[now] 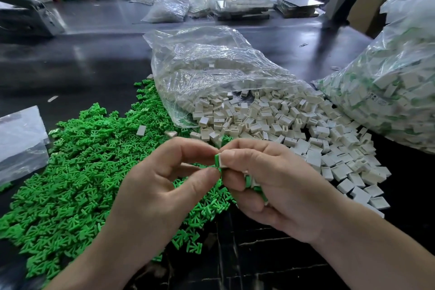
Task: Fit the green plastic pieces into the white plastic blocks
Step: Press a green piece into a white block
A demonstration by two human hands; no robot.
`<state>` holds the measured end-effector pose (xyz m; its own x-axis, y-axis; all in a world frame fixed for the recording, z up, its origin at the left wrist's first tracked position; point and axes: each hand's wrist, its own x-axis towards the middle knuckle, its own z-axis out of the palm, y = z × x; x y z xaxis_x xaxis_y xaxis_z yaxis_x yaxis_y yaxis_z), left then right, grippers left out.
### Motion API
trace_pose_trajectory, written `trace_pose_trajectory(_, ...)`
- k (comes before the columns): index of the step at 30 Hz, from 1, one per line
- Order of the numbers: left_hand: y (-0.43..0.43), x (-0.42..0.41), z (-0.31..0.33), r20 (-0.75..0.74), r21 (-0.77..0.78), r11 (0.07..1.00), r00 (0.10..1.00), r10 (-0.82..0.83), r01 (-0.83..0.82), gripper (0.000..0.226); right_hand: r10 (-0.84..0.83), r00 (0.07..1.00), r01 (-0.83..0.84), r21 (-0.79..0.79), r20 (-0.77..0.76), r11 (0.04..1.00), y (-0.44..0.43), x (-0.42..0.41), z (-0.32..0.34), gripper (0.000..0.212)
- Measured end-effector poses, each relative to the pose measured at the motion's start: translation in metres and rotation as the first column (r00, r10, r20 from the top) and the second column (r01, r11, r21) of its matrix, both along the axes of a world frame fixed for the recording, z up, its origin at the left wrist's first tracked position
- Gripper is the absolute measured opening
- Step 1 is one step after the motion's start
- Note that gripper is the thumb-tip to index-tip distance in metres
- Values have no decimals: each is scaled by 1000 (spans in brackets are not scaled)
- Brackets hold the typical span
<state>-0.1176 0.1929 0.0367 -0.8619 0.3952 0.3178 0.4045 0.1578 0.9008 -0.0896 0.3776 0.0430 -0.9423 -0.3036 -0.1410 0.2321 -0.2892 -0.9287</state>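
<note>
A dark, glossy surface (pixel 94 59) carries everything. On its right edge leans a big clear sack (pixel 395 92) stuffed with white blocks that already show green, likely finished work. Beside it lies an open clear bag (pixel 207 66), from whose mouth a heap of white plastic blocks (pixel 294 122) spills toward the person. To the left spreads a wide pile of green plastic pieces (pixel 77 172), touching the white heap at its near edge.

Over the seam between the piles, the left hand (pixel 150 193) and the right hand (pixel 273 179) meet. The right hand's grip is clamped, thumb and forefinger, on one white block (pixel 221 160); more green-and-white parts sit cupped in its palm. The left hand's grip is pinched on the green piece (pixel 216 158), which stands against the block's open end and looks partly pressed in.

Both parts appear light, stiff moulded plastic, small and smooth enough to slip. The block is best held by its flat faces, leaving the slot free; the green piece by its broad end, pushed straight, since its thin prongs could bend or jam if tilted.
</note>
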Motion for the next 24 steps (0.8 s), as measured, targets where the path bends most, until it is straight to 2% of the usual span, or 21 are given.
trace_pose_trajectory(3,1,-1,0,-247,-122,988,967,60,-92,17,-2,1000,2,25,13,1000,-3,-6,-4,13)
trace_pose_trajectory(5,3,-1,0,-316,-152,980,946,77,-130,17,6,1000,-6,40,8,999,0,-2,-3,11)
trace_pose_trajectory(12,2,-1,1,-375,-129,982,924,79,-136,14,21,1000,-22,69,18,997,-3,-4,0,11)
trace_pose_trajectory(15,0,0,2,-326,-72,992,942,75,-104,13,50,999,-50,26,22,998,-2,-4,0,12)
trace_pose_trajectory(17,0,2,2,-305,-51,996,951,59,-79,12,90,995,-87,-72,35,994,0,-5,-2,12)
trace_pose_trajectory(19,0,1,1,-322,-91,990,944,77,-111,12,145,989,-130,-301,26,945,5,-8,-3,6)
trace_pose_trajectory(20,-1,1,0,-327,-137,979,940,101,-153,15,158,987,-140,-432,5,891,8,-11,-2,2)
trace_pose_trajectory(22,-4,-3,-6,-344,-296,925,930,129,-238,29,137,990,-125,-589,-24,798,15,-15,1,12)
trace_pose_trajectory(24,-3,-7,-14,-422,-522,795,904,74,-309,50,86,996,-73,-626,-10,777,20,-18,3,21)
